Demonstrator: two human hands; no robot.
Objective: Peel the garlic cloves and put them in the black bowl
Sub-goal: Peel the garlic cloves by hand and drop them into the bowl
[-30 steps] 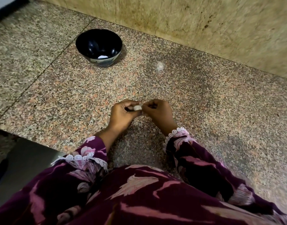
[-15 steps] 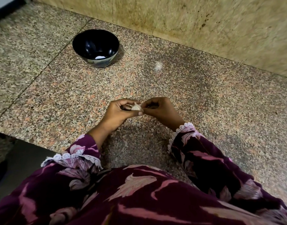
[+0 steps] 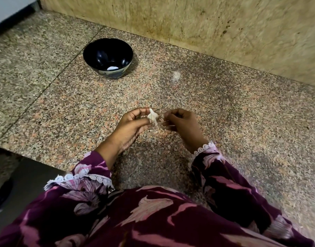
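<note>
The left hand [image 3: 133,125] pinches a garlic clove [image 3: 152,116] between thumb and fingertips, holding it just above the worktop [image 3: 242,139] with its pale papery skin flaring out from the top and right side. Just to its right, the right hand [image 3: 181,122] has its fingers curled in a pinch; a thin pale sliver shows at the fingertips, most likely a strip of skin, though it is too small to say for sure.

Half a second ago the two hands were pressed together over the clove, fingertips of both on it. Now they have drawn apart and a clear gap stands between them, with the clove left in the left grip and loose skin standing off it. That reads as a pull that has torn part of the skin free, so the peeling of this clove looks partly done rather than finished: skin is still attached to it.

Farther off, to the far left of the hands, the black bowl [image 3: 106,50] sits on the worktop near the wall [image 3: 224,32], well apart from the clove. One small white piece [image 3: 112,68] lies at its bottom, probably a clove already peeled. A faint whitish smudge [image 3: 176,75] marks the stone to the right of the bowl. No other unpeeled cloves can be seen on the worktop, so how many remain cannot be judged.
</note>
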